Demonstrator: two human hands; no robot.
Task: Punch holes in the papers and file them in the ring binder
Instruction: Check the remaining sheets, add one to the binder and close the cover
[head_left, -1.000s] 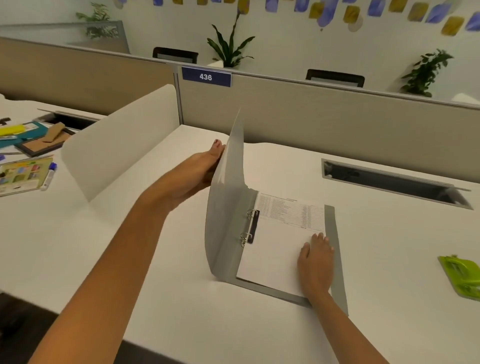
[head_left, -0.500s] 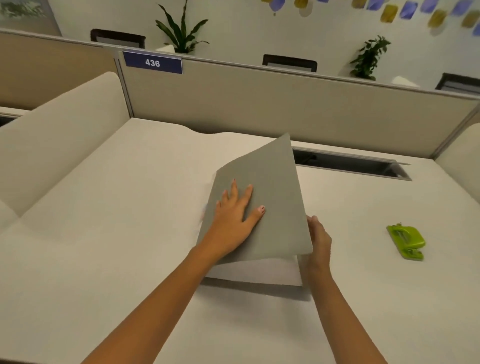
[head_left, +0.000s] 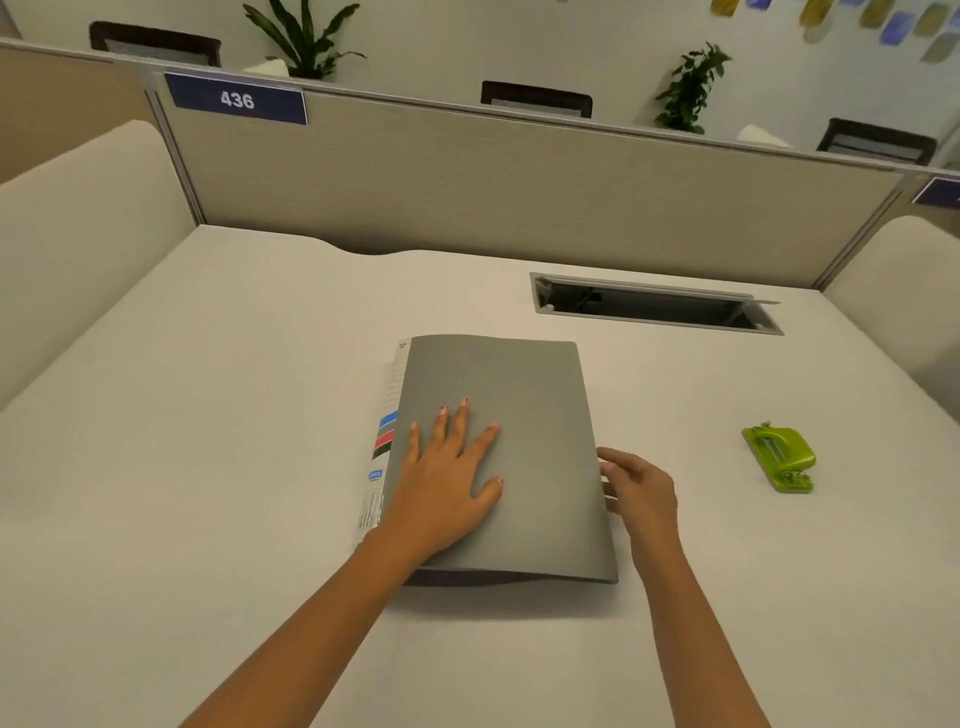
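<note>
A grey ring binder (head_left: 524, 415) lies closed and flat in the middle of the white desk, its labelled spine (head_left: 384, 436) facing left. The papers are hidden inside it. My left hand (head_left: 447, 478) rests flat on the front cover, fingers spread. My right hand (head_left: 636, 486) sits at the binder's right edge, its fingertips touching the edge of the cover, holding nothing. A green hole punch (head_left: 782, 457) stands on the desk well to the right of both hands.
A cable slot (head_left: 649, 306) is cut into the white desk (head_left: 208, 467) behind the binder. A beige partition (head_left: 467, 192) with a "436" sign closes the back, and padded side dividers (head_left: 78, 234) flank the desk left and right.
The binder's cover swung from upright down over the papers and now lies shut. My left hand moved from behind the cover onto its top. My right hand slid off the paper to the edge.
</note>
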